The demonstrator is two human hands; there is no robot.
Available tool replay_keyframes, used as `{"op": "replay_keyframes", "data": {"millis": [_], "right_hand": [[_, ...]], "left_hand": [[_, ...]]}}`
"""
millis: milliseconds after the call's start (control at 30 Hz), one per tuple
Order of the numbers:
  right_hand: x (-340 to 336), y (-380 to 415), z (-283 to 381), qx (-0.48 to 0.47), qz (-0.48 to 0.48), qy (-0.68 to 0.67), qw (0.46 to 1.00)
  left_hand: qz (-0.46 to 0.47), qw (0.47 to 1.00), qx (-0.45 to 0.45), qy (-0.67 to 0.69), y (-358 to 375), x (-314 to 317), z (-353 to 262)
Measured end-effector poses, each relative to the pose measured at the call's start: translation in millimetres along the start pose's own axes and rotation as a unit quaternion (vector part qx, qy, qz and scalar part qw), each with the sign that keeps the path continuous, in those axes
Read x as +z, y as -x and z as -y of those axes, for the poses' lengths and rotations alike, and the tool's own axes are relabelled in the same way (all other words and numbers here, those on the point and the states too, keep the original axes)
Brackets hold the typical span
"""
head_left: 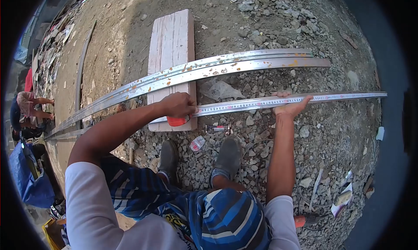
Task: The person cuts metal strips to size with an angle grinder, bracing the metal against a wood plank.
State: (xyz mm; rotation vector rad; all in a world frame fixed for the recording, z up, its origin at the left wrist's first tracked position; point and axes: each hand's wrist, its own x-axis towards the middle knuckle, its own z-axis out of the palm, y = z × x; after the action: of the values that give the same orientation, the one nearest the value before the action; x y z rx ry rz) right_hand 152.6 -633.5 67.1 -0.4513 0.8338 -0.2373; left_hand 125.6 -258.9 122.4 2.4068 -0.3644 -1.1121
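My left hand is closed around the red case of a tape measure at the front of a wooden block. From the case, the numbered blade stretches far to the right, along what looks like a narrow metal bar. My right hand grips the blade from below, palm up, with fingertips on the far side and the thumb on the near side. Beyond the blade, long silver metal channels with rusty spots lie across the block, their left ends low on the ground.
A clear plastic scrap, a crushed plastic cup and a small clear-and-dark object lie on the gravel near my boots. A red-and-black power tool rests at lower right. Another person crouches far left, near a blue bag.
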Motion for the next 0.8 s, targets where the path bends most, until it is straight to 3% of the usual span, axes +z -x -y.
{"op": "replay_keyframes", "data": {"millis": [67, 200, 467, 800], "right_hand": [[-2.6, -4.7, -0.7, 0.026, 0.035, 0.019, 0.999], [-5.8, -13.2, -2.1, 0.016, 0.043, 0.025, 0.999], [-13.4, -21.6, -3.6, -0.010, 0.069, 0.018, 0.997], [-41.1, -6.7, 6.7, -0.031, 0.129, 0.049, 0.990]], "left_hand": [[0.022, 0.995, -0.045, -0.086, -0.9, -6.5, -11.9], [0.014, 0.998, -0.056, 0.016, 12.7, -11.2, -0.9], [-0.008, 0.996, -0.088, -0.022, 29.9, 0.7, 16.7], [-0.050, 0.993, -0.056, -0.089, 35.7, 4.9, 13.0]]}}
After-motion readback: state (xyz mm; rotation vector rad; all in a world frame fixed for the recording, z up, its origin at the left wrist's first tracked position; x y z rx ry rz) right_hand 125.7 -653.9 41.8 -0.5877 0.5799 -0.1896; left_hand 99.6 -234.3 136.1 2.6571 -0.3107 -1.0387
